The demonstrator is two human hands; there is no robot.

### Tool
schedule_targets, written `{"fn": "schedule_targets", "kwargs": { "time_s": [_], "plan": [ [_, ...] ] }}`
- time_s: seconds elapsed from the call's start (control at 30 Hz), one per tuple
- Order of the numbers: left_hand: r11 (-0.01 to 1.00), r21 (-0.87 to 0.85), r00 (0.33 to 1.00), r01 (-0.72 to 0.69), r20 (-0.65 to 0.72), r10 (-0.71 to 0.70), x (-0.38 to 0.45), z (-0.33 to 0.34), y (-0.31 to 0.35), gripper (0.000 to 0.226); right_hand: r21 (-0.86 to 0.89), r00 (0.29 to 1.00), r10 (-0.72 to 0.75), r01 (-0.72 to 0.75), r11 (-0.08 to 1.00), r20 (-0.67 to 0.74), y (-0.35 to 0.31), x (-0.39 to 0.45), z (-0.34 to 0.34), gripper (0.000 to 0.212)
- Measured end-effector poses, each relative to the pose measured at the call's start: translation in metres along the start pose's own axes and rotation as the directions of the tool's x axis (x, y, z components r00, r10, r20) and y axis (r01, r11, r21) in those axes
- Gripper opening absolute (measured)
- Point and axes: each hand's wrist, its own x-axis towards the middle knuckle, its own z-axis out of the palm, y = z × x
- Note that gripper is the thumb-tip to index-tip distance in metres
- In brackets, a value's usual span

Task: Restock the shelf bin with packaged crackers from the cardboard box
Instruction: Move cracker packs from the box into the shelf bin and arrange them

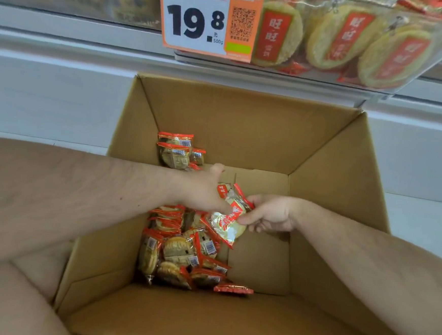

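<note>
Deep inside the cardboard box [244,132], both the left hand [202,192] and right hand [269,214] pinch cracker packets [227,219] above the remaining pile [181,249], mid-pickup; next likely comes lifting them to the shelf bin [356,40] above the box.

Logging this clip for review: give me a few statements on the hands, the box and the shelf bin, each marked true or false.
1. Both hands are down inside the cardboard box. True.
2. The right hand pinches a cracker packet. True.
3. The box is packed full to the rim. False: packets lie only along its left side, and bare floor shows on the right.
4. The shelf bin above is empty. False: cracker packets show through its clear front.
5. The price tag reads 19.8. True.
6. The left hand rests on the shelf. False: it reaches into the box beside the held packet.
</note>
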Motion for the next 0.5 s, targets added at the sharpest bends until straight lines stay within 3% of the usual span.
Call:
{"fn": "schedule_targets", "kwargs": {
  "time_s": [0.1,0.17,0.2,0.27,0.33,0.4,0.5],
  "plan": [
    [0.993,-0.117,1.0,-0.004,-0.001,0.004,-0.003,0.005,0.002,0.101,0.131,0.98,-0.14,0.122,0.984,0.143,-0.017,-0.003,0.014,0.021],
    [0.994,-0.104,1.0,-0.024,-0.018,0.023,-0.004,0.006,-0.001,0.097,0.133,0.959,-0.132,0.101,0.986,0.249,-0.016,-0.002,0.017,0.025],
    [0.996,-0.088,0.999,-0.03,-0.019,0.029,-0.005,0.005,-0.002,0.094,0.057,0.961,-0.076,0.063,0.996,0.266,-0.01,0.001,0.019,0.028],
    [0.996,-0.088,1.0,-0.027,-0.007,0.027,-0.007,0.004,-0.007,0.086,-0.33,0.975,0.117,-0.049,0.943,0.191,0.011,0.011,0.025,0.032],
    [0.995,-0.102,1.0,-0.018,-0.001,0.018,-0.007,0.001,-0.011,0.074,-0.741,0.955,0.285,-0.134,0.658,0.081,0.037,0.025,0.039,0.025],
    [0.994,-0.108,1.0,-0.011,-0.002,0.011,-0.006,-0.001,-0.013,0.062,-0.866,0.931,0.362,-0.141,0.479,0.049,0.06,0.034,0.054,0.021],
    [0.991,-0.135,1.0,0.0,-0.016,-0.002,-0.004,-0.004,-0.012,0.054,-0.894,0.95,0.309,-0.099,0.438,0.046,0.077,0.038,0.068,0.024]
  ]
}}
